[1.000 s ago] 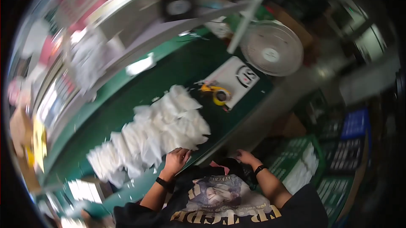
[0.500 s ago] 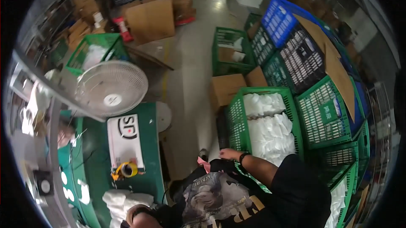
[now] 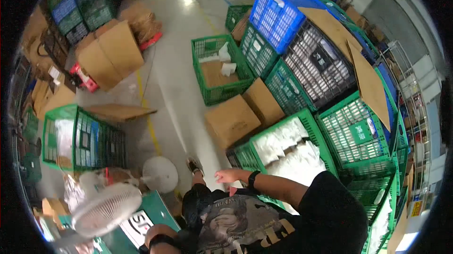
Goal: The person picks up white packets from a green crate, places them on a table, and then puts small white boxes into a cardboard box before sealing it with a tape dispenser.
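Note:
My right hand [image 3: 227, 175] hangs in front of my body, left of a green crate [image 3: 309, 117] filled with white plastic-wrapped packages [image 3: 302, 162]. It appears to hold nothing; its fingers are loosely bent and a little apart, and it touches no crate. A dark band circles that wrist. At the lower edge, my left hand [image 3: 160, 231] shows only around the wrist, with a dark band on it, and its fingers cannot be made out. It is nearest to the green table [image 3: 158, 207], where a white printed parcel [image 3: 136, 225] lies partly behind a white fan [image 3: 106, 209].
Stacked blue, black and green crates [image 3: 321, 58] line the right side. Ahead are an open cardboard box [image 3: 233, 119] and a green crate [image 3: 200, 72] with few things in it. At left stand another green crate [image 3: 85, 136], leaning cardboard [image 3: 111, 56] and a round white base [image 3: 160, 174].
My view has swung and moved forward, so the fan and table sit lower left. My right hand has come away from the packed crate's side toward the left. A walking foot shows ahead of me.

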`<state>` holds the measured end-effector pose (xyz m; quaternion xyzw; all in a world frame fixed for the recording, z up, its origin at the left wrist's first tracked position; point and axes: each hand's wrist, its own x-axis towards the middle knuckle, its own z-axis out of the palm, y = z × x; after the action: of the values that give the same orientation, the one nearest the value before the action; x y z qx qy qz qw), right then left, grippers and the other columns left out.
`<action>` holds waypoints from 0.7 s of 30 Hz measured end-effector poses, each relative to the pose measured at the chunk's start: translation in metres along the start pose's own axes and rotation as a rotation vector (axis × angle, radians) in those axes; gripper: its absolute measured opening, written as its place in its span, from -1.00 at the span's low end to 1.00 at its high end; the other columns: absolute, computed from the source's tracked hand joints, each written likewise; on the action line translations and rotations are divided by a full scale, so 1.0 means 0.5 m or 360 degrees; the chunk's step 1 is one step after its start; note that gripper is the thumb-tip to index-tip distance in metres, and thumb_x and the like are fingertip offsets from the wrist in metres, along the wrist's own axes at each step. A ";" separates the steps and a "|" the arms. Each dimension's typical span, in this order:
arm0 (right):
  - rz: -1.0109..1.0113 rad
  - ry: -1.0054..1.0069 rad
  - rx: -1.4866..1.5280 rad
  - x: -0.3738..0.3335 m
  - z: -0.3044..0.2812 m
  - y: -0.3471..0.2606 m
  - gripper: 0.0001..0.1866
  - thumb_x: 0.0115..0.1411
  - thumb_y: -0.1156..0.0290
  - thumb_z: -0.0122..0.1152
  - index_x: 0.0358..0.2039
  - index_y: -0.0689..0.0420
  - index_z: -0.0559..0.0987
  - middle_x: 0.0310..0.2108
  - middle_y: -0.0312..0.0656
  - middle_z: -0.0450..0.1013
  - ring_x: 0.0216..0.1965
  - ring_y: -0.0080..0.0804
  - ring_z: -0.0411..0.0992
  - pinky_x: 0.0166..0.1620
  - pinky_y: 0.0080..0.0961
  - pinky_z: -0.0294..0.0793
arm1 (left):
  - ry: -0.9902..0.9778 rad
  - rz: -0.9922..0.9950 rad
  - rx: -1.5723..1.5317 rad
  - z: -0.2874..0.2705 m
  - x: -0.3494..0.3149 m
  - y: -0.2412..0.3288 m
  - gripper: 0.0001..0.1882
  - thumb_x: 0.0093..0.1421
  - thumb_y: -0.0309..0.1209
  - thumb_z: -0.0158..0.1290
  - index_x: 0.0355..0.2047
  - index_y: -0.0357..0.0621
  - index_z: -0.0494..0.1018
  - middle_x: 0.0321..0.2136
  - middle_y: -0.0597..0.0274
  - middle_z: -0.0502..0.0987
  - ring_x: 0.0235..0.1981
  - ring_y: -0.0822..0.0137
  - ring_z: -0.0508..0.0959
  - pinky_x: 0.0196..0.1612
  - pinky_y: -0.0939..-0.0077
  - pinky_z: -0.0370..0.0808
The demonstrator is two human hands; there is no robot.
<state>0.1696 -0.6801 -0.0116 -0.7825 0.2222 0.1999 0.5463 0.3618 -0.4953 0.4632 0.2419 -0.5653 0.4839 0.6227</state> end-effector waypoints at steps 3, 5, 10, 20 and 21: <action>-0.0129 -0.0005 0.0170 0.083 -0.122 0.055 -0.58 0.24 0.10 0.08 -0.07 0.17 0.50 -0.19 0.01 0.52 -0.16 -0.06 0.50 -0.11 -0.19 0.44 | -0.0167 -0.0516 -0.0004 0.080 -0.079 -0.178 -0.72 0.28 -0.22 -0.04 -0.10 -0.07 0.46 -0.20 0.25 0.53 -0.13 0.25 0.46 -0.04 0.36 0.40; -0.0332 -0.0060 0.0291 0.163 -0.213 0.055 -0.58 0.26 0.10 0.05 -0.08 0.19 0.51 -0.16 0.00 0.52 -0.15 -0.09 0.51 -0.11 -0.20 0.45 | -0.0295 -0.1232 -0.0033 0.165 -0.149 -0.340 -0.83 0.23 -0.32 0.00 -0.24 -0.13 0.45 -0.31 0.27 0.50 -0.28 0.31 0.46 -0.18 0.44 0.43; 0.0377 0.0775 0.0190 0.202 -0.377 0.086 -0.72 0.26 0.24 -0.01 -0.23 0.20 0.52 -0.35 -0.15 0.49 -0.32 -0.25 0.47 -0.20 -0.32 0.44 | -0.1330 -0.2067 -0.0500 0.402 -0.545 -0.634 -0.89 0.12 -0.52 0.11 -0.33 -0.26 0.47 -0.45 0.15 0.51 -0.42 0.26 0.54 -0.29 0.45 0.49; -0.0236 0.0108 0.3325 0.359 -0.380 0.425 -0.62 0.23 0.03 0.09 -0.13 0.06 0.52 -0.32 -0.26 0.54 -0.37 -0.41 0.50 -0.43 -0.30 0.46 | -0.3008 -0.1721 -0.0786 0.656 -1.083 -0.999 -0.73 0.21 -0.19 0.05 -0.38 -0.15 0.51 -0.47 0.05 0.56 -0.47 0.03 0.54 -0.35 0.24 0.46; 0.0016 0.0299 0.2721 0.406 -0.428 0.395 -0.66 0.24 0.11 0.08 -0.12 0.09 0.52 -0.30 -0.22 0.53 -0.36 -0.36 0.50 -0.41 -0.30 0.48 | -0.3063 -0.1686 -0.0733 0.680 -1.114 -1.070 -0.73 0.21 -0.19 0.05 -0.38 -0.15 0.51 -0.47 0.05 0.56 -0.47 0.03 0.54 -0.35 0.24 0.46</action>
<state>0.2397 -0.9685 -0.2068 -0.1146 0.3441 -0.0993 0.9266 0.7305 -1.1890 0.1554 0.6040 -0.7128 -0.3465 0.0838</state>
